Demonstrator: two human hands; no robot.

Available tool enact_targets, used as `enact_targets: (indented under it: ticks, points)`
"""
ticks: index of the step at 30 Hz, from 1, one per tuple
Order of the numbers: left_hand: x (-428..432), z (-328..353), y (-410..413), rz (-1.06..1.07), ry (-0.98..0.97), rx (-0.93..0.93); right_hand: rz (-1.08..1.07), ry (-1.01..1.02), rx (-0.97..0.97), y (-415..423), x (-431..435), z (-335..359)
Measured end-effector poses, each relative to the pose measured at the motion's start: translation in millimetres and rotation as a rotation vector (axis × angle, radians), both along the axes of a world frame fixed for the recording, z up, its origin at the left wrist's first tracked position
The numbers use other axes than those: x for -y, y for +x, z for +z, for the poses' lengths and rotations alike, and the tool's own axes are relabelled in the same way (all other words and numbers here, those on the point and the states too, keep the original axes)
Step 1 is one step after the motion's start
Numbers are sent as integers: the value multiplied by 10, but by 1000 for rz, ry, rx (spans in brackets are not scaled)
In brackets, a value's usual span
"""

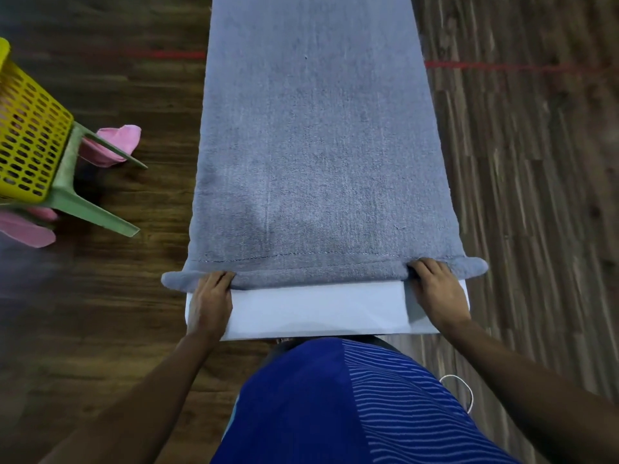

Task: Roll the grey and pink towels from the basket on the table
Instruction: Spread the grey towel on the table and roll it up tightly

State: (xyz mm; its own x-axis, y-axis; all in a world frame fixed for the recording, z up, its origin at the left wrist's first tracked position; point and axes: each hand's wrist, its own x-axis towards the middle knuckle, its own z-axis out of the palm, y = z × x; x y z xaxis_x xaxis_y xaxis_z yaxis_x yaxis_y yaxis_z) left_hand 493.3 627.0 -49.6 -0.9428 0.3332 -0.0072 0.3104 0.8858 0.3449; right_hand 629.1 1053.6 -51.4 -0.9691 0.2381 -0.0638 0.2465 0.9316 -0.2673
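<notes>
A dark wooden floor [100,313] fills the frame on both sides of a long, narrow white table [318,309] that runs away from the person. The grey towel [318,145] lies spread flat along the table and covers nearly all of it. Only a bare strip of tabletop shows at the near end, and the towel's near edge is turned up there into a short, low roll whose ends stick out past both sides of the table. The person's blue shirt [318,396], striped on one side, presses close to the table's near end. At the far left a yellow perforated basket [26,145] sits on a pale green stool [83,209], well apart from the table. Pink towels [115,145] show behind and under the stool's legs; whether they rest on the floor cannot be told. The left hand [211,299] and the right hand [435,289] lie palm down on the bare strip, one near each end of the roll, with fingers curled onto the rolled grey edge and gripping it. A thin red line [495,66] crosses the floor.
</notes>
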Motion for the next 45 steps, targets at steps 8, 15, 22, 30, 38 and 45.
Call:
enact_targets:
  ticks: [8,15,22,30,38,45]
  points:
    - [-15,157,-270,-120,-147,34,-82,8,111,-20,32,122]
    - [-166,187,-420,128,-126,-59,-247,35,-13,-350,-100,181]
    - [-94,-124,-206,-34,-88,-59,41,41,39,-150,-9,44]
    - [-121,71,-483,-27,-69,-1,-37,-34,33,-294,-59,123]
    - [28,172,-424,-175,-160,83,-2,13,261,-251,-72,215]
    - [-79,190,-511,54,-21,-71,-193,14,-20,-411,-78,246]
